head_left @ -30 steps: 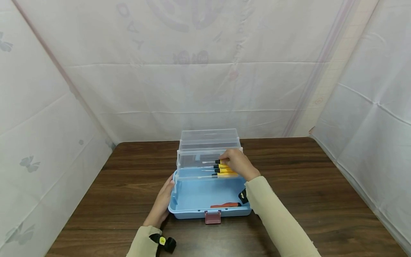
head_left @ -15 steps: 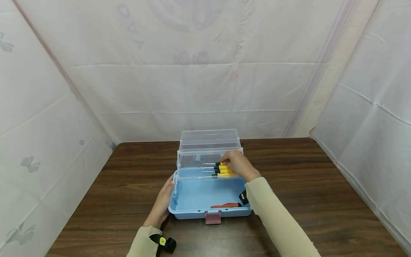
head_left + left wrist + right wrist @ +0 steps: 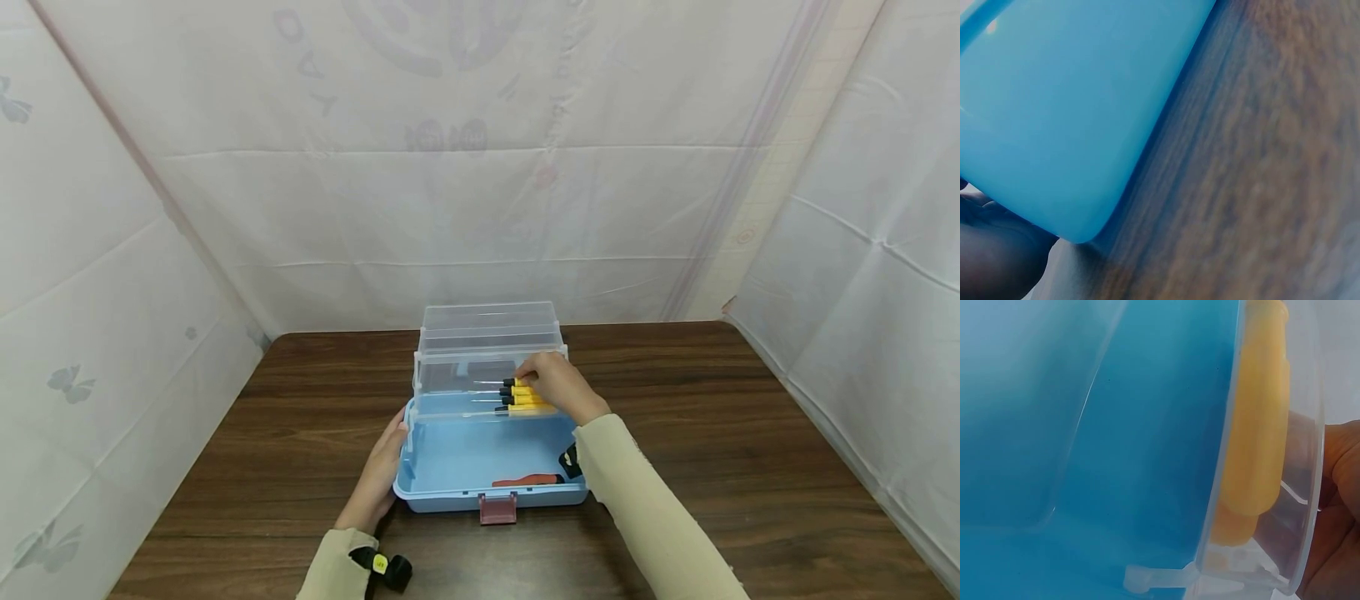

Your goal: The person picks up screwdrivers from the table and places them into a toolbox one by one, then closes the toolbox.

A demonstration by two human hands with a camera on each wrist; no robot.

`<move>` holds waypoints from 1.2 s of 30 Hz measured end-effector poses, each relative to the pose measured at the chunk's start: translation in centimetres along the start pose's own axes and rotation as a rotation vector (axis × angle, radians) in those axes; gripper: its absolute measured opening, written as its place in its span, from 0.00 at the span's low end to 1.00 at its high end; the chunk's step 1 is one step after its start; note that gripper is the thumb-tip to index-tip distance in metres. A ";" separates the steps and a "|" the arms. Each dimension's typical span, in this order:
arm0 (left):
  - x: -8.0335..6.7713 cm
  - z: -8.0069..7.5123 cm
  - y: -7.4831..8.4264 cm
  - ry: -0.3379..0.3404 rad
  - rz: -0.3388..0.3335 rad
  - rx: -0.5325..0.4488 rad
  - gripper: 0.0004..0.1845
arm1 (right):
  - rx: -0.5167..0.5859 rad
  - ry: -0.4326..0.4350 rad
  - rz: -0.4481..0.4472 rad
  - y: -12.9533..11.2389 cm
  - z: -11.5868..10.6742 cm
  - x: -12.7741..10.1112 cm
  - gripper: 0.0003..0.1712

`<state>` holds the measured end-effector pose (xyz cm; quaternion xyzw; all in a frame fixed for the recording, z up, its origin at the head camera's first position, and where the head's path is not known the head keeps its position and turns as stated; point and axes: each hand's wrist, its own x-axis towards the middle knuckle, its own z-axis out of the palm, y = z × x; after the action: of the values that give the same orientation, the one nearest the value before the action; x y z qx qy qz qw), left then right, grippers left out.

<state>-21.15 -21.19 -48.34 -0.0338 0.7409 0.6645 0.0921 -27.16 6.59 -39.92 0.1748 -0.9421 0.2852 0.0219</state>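
Note:
A light blue plastic toolbox (image 3: 465, 454) stands with its clear tray (image 3: 438, 379) raised at the back. Several screwdrivers (image 3: 525, 400) with yellow handles and black collars lie side by side in that tray. My right hand (image 3: 562, 385) reaches over the tray's right part and pinches the rearmost screwdriver (image 3: 509, 382), whose handle is mostly hidden by the fingers. In the right wrist view, yellow handles (image 3: 1257, 419) show through the clear wall, with the hand behind them. My left hand (image 3: 381, 467) grips the toolbox's left side, thumb at the rim. In the left wrist view it shows at the box corner.
A slim orange tool with a dark end (image 3: 527, 480) lies inside along the toolbox's front wall. A dark pink latch (image 3: 497, 508) hangs at the front. Behind the tray rises the clear lid (image 3: 487, 317). Everything stands on a brown wooden table (image 3: 300, 433) with white sheeting around it.
The right hand has lowered very slightly, and the rearmost screwdriver has settled in line with the others. The left hand and toolbox stay in place.

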 end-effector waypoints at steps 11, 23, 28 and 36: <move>0.1 0.0 0.0 -0.001 -0.006 0.005 0.30 | -0.013 0.013 0.013 0.1 -0.2 -0.2 0.10; 0.1 -0.1 0.0 -0.002 0.005 0.000 0.29 | 0.020 -0.009 0.029 0.0 -1.1 -0.5 0.11; 0.0 -0.1 0.1 -0.001 0.005 0.004 0.30 | 0.040 -0.003 0.032 0.1 -1.6 -0.8 0.13; 0.0 -0.2 0.1 -0.002 0.006 0.002 0.30 | 0.048 0.013 0.039 0.5 -2.3 -1.3 0.14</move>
<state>-21.20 -21.38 -48.22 -0.0310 0.7416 0.6639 0.0909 -26.24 8.66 -38.43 0.1553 -0.9380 0.3093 0.0181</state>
